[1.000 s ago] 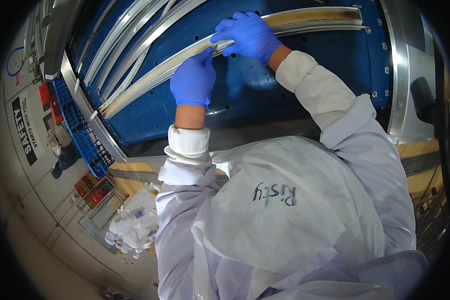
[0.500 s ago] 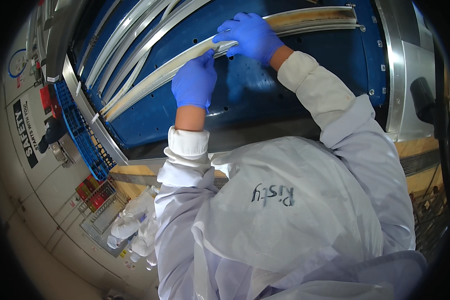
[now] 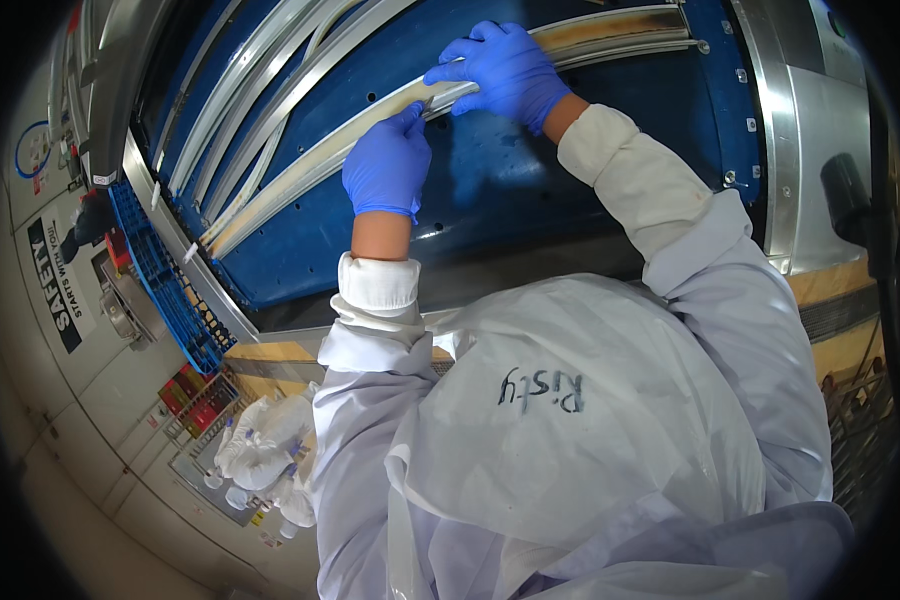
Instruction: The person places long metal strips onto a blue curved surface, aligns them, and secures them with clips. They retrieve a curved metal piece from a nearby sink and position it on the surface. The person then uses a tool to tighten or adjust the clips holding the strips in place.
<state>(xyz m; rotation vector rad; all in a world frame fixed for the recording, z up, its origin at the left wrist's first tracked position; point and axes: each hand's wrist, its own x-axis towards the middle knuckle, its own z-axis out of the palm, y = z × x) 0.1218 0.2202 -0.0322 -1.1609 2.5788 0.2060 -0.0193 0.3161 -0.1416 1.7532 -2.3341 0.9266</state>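
Observation:
A long metal rail (image 3: 320, 150) with a tan, brown-stained strip along its channel lies across a blue perforated surface (image 3: 560, 140). My right hand (image 3: 505, 75), in a blue glove, grips the rail near its middle, fingers over the far side and thumb toward the near edge. Just left of it, my left hand (image 3: 388, 160), gloved alike, has thumb and forefinger pinched together at the rail's near edge. A small dark tip shows at that pinch, too small to name. Scorched brown colour covers the strip (image 3: 610, 30) toward the rail's right end.
Several other metal rails (image 3: 260, 90) lie at the far left of the blue surface. A metal frame (image 3: 775, 130) borders it on the right. Beyond its left edge are a blue plastic pallet (image 3: 155, 265) and co-workers in white (image 3: 265, 450).
Both hands keep nearly the same place on the rail. The whole view has shifted slightly, and the people in the background at left have changed position.

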